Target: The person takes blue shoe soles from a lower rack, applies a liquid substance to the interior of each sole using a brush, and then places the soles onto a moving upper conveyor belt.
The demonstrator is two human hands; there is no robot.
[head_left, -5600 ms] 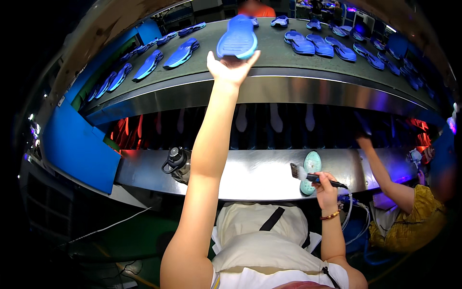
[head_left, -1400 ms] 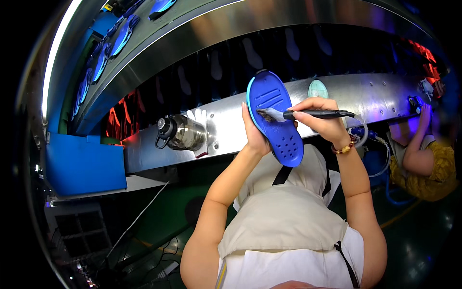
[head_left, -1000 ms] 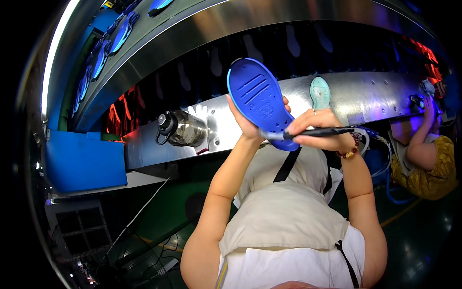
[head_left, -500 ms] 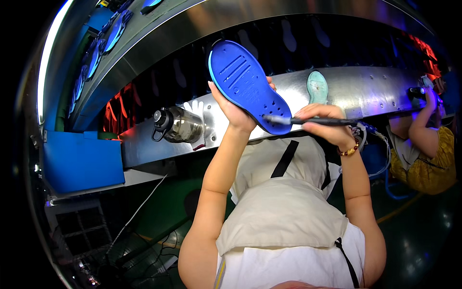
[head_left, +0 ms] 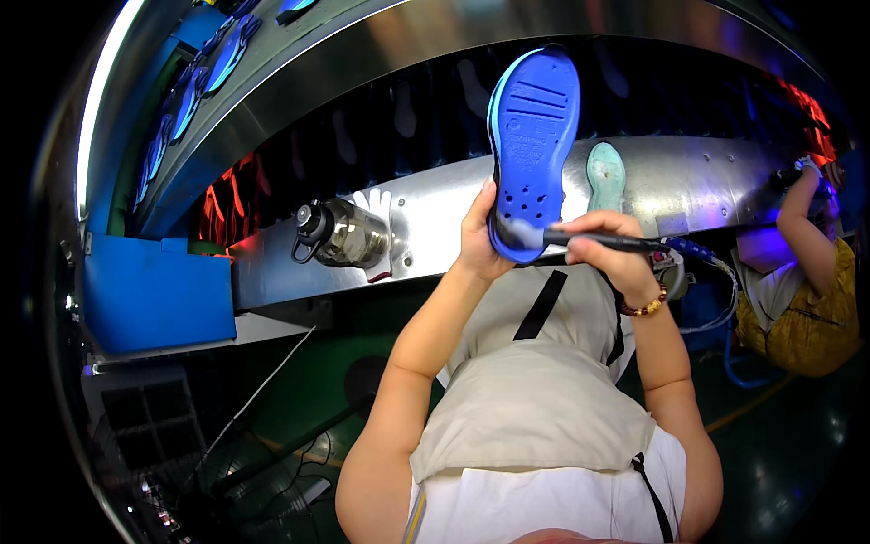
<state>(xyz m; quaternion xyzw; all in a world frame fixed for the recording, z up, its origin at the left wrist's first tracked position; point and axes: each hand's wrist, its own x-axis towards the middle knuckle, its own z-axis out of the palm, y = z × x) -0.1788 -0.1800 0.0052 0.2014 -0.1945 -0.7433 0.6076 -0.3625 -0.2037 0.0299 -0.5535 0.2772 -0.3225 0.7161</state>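
A blue shoe sole (head_left: 536,145) with a light-blue edge stands nearly upright, its grooved, hole-dotted face toward me. My left hand (head_left: 480,234) grips it at the lower left side, fingers partly hidden behind it. In my right hand (head_left: 616,252) is a dark-handled brush (head_left: 603,241), held pinched near its front. Its pale bristles lie against the sole's lower end, below the small holes. A hose and cable run from the back of the handle. Just beyond my right hand, a pale-green sole-shaped piece (head_left: 605,177) lies on the metal ledge.
A steel ledge (head_left: 453,195) curves across in front of me. On its left stand a dark-capped bottle (head_left: 340,234) and a white glove (head_left: 376,207). Behind runs a dark opening with hanging sole shapes. A blue box (head_left: 161,295) sits left; another person (head_left: 797,272) works at right.
The sole has swung more upright and shifted right in my left hand. The brush has stayed at its lower end, with the bristles now farther toward the tip.
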